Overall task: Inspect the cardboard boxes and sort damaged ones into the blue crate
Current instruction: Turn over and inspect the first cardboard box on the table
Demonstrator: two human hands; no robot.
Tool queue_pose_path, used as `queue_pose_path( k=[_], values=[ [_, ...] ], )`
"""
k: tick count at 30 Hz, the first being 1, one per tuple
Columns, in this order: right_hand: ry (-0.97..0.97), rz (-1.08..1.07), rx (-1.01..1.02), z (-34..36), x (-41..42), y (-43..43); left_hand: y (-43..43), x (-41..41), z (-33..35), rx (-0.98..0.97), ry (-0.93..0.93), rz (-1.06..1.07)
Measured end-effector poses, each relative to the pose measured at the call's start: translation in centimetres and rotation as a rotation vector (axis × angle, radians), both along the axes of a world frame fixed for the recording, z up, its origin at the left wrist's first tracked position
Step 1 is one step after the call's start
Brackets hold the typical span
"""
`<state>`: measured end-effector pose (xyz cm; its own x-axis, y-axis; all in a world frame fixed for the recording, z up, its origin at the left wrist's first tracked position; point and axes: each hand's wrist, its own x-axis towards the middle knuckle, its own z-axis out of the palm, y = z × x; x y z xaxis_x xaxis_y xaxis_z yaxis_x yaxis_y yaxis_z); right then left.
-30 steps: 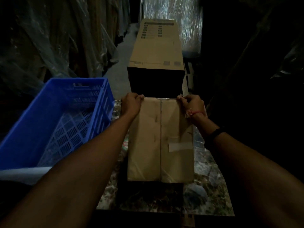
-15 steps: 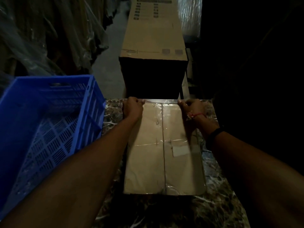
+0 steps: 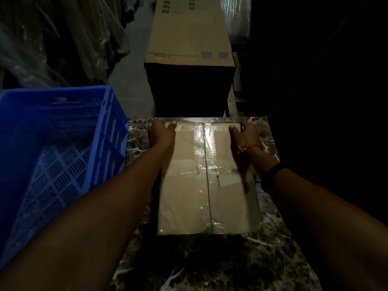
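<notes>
Here we have one cardboard box (image 3: 207,185) lying on the marbled surface (image 3: 210,267), its long side running from near to far, with the person's two hands on its far end. The left hand (image 3: 161,134) grips the far-left corner, thumb on the top face and fingers curled over the edge out of sight. The right hand (image 3: 244,135) grips the far-right corner in the same way, thumb on top and fingers wrapped round the side. Neither is spread flat; both are closed on the box. We cannot tell whether the box rests fully on the surface or is tipped up slightly at the far end.

Clear tape (image 3: 204,156) runs along the centre seam and across the top, shining near the far edge. In this dim light we make out no tear, dent or crushed corner on the top face, and the sides and underside are hidden.

The blue crate (image 3: 116,127) stands just left of the surface, beside the left forearm, and no box shows in the part of its lattice floor that we can see. So we judge the task to be at an early stage: this box is under inspection and nothing appears sorted yet. What remains, as we read it, is to turn the box and check its hidden faces, then either move it left into the crate or set it aside. Beyond the surface stands a long carton (image 3: 189,34); we cannot say whether it belongs to the sorting.
</notes>
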<state>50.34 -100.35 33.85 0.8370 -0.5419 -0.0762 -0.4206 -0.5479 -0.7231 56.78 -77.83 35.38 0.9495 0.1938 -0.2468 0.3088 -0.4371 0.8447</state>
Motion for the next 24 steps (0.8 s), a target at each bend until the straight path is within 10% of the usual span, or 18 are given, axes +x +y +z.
queue_pose_path(
  k=[24],
  values=[
    [-0.194, -0.123, 0.172, -1.1, -24.6, 7.7, 7.9, -25.8, -0.8, -0.035, -0.078, 0.029]
  ],
)
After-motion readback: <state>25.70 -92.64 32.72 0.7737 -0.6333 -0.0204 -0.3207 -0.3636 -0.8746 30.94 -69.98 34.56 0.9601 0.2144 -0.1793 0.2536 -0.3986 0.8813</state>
